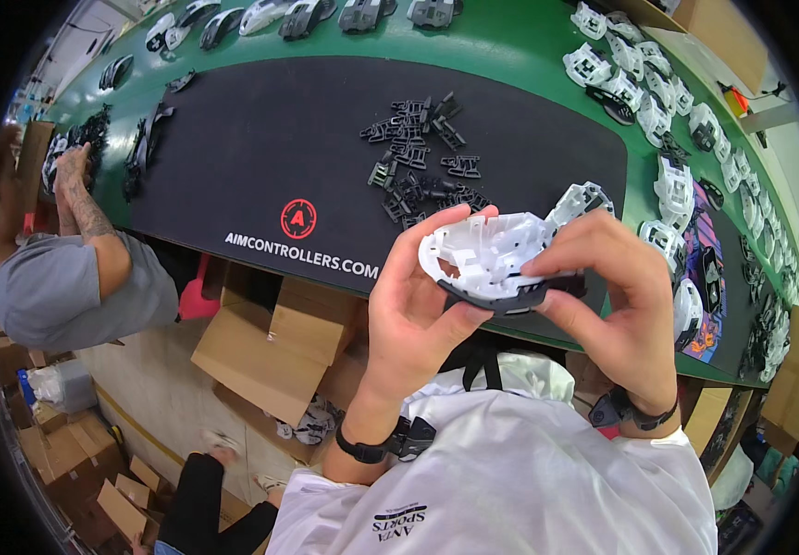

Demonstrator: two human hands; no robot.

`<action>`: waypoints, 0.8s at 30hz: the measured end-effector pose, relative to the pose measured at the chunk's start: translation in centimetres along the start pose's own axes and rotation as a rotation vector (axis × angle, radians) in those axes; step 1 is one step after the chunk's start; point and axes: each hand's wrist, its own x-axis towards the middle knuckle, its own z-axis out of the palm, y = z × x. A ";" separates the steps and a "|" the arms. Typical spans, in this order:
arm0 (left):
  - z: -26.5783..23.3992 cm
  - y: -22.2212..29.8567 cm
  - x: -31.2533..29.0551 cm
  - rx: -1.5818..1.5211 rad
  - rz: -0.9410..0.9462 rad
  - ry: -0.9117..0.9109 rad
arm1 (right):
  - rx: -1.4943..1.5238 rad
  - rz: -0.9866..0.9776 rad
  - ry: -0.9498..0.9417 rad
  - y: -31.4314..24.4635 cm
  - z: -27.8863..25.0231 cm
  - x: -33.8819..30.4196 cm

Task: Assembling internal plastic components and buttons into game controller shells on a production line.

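I hold a hollow white plastic shell (492,245) with a dark strip along its near edge, its inner side facing up. My left hand (418,301) is closed round its left end, thumb under the dark strip. My right hand (617,287) pinches the right end, index finger inside the shell and thumb at the dark edge. Another white-and-dark shell (582,202) shows just beyond my right hand, partly hidden by it. Past my hands, several small black plastic clip-like parts (408,153) lie in a loose heap on the black mat (260,139).
White shells (654,116) crowd the green table's right side. More grey and white shells (302,18) line its far edge. Beside a colourful mat (703,338) lie dark parts. At left, a co-worker (85,277) handles black parts. An open cardboard box (265,356) stands below the table.
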 end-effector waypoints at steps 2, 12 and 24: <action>0.3 0.2 -0.1 -0.079 0.049 0.057 | -0.078 -0.130 -0.052 -0.5 -0.1 -0.1; 2.2 0.1 1.1 -0.028 0.096 0.027 | 0.039 -0.119 0.001 0.9 -0.4 -2.1; 4.1 0.1 2.1 0.070 -0.027 -0.005 | 0.191 -0.086 0.193 2.4 -0.1 -3.7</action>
